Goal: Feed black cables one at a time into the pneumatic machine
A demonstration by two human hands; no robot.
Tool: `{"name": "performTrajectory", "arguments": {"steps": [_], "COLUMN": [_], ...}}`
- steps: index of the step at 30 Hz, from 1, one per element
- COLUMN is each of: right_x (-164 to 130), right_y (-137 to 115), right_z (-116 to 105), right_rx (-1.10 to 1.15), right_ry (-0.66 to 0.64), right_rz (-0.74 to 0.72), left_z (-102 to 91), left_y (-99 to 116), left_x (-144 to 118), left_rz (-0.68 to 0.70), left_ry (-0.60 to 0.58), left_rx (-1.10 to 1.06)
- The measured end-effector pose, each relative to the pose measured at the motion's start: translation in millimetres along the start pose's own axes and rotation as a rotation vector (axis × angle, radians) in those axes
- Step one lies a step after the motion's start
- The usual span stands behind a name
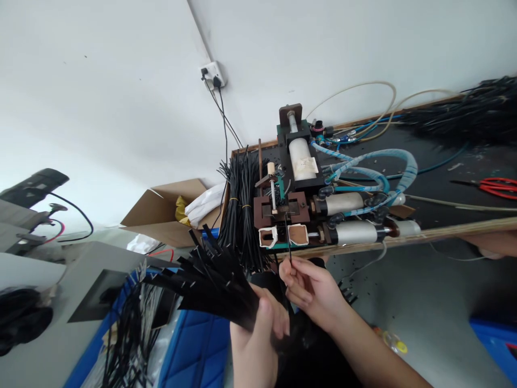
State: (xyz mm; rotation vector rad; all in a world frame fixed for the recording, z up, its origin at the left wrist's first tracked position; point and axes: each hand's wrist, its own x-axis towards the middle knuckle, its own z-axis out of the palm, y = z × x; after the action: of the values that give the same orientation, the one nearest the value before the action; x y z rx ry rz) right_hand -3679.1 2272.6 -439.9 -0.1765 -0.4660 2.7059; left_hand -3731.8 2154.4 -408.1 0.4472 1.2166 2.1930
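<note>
While the left hand point(258, 328) at lower centre grips the fanned bundle of black strips point(202, 280), the right hand point(309, 288) pinches one strip point(287, 237) upright below the pneumatic fixture point(294, 210); best fed straight into its slot.

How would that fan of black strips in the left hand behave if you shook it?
The black strips probably flex yet spring back: they splay out fairly straight from the left hand. Likely light, since one hand holds many. Loose ends could slip, as only one end is gripped.

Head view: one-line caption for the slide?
Left hand grips a fanned bundle of black strips; right hand pinches one black strip up at the pneumatic bench machine.
</note>
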Motion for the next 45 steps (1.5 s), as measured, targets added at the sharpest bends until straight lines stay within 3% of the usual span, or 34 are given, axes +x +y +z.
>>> {"name": "performTrajectory", "arguments": {"steps": [7,13,18,22,27,32,38,45], "right_x": [4,7,6,5,8,13,17,23], "right_y": [7,11,15,20,22,18,14,13], "right_z": [-2,-2,3,6,5,1,-1,-8], "right_rx": [-0.009,-0.01,-0.047,-0.207,-0.274,-0.207,-0.04,-0.006], "right_ry": [0.079,0.162,0.162,0.144,0.139,0.017,-0.17,-0.241], "right_rz": [0.017,-0.036,-0.089,-0.197,-0.179,-0.124,-0.005,0.051], "left_z": [-10.7,-14.4,-14.8,-15.0,-15.8,-18.7,-21.9,-20.8], "left_y": [-1,0,0,0,-1,-4,1,1], "left_x": [3,0,2,4,2,0,-3,-9], "left_rz": [0.028,-0.03,-0.045,-0.008,-0.042,-0.018,-0.014,-0.008], "left_ry": [-0.073,-0.004,0.009,-0.008,0.012,0.025,-0.106,-0.144], "left_rx": [-0.028,-0.089,-0.104,-0.084,-0.078,-0.054,-0.007,0.021]}}
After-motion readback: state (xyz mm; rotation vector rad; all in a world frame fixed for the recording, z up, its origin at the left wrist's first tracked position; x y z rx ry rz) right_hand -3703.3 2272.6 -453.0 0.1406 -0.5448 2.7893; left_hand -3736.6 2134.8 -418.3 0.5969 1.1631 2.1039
